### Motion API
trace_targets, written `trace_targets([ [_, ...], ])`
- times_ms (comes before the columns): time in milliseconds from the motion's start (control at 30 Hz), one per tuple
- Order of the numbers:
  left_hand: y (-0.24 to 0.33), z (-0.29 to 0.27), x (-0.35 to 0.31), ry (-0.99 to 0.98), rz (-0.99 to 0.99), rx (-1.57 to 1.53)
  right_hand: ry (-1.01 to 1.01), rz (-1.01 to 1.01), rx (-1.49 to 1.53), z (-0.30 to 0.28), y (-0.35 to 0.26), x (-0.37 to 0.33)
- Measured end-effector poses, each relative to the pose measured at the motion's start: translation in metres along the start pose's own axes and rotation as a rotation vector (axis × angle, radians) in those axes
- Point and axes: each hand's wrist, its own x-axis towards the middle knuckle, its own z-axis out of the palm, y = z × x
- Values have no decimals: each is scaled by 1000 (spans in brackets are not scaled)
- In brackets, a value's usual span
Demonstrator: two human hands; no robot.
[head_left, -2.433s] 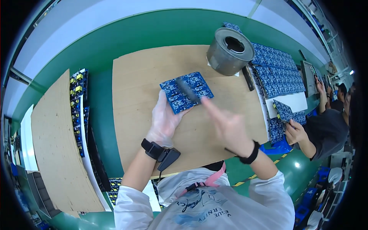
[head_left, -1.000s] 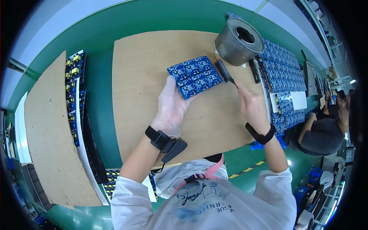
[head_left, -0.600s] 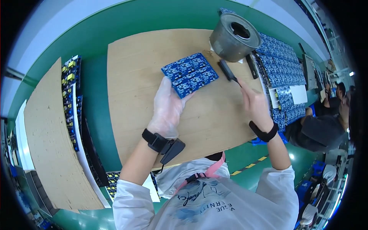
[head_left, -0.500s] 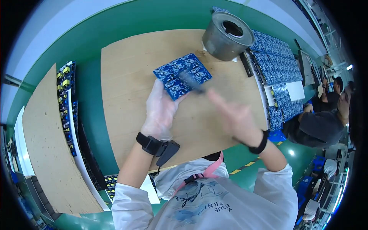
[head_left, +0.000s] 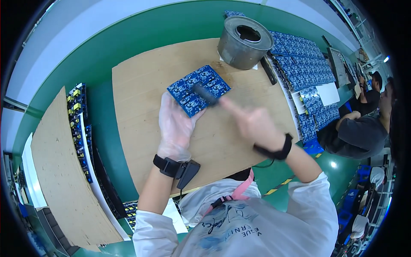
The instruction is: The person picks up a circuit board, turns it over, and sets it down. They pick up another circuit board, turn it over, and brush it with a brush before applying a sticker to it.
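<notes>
One head-worn fisheye looks steeply down, close over the wooden board [head_left: 141, 94] and worker's chest.

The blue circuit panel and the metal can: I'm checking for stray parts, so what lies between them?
In the head view, only bare wooden board shows between the blue circuit panel and the metal can.

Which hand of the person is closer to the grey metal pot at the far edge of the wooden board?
The right hand. It is nearer to the grey metal pot, holding a dark brush on the blue circuit panel. The gloved left hand holds that panel's near edge, farther left.
</notes>
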Motion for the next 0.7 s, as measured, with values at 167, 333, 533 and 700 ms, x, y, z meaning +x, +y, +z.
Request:
trace_targets([
  [167,3,7,-1,-23,35,66,110,120,41,-3,37,24],
  [333,10,4,-3,-94,0,52,28,-127,138,-3,-20,46],
  [533,17,6,2,-115,-35,-59,220,41,114,6,75,24],
  [700,12,-3,-6,231,578,409,358,261,508,-27,86,-42],
])
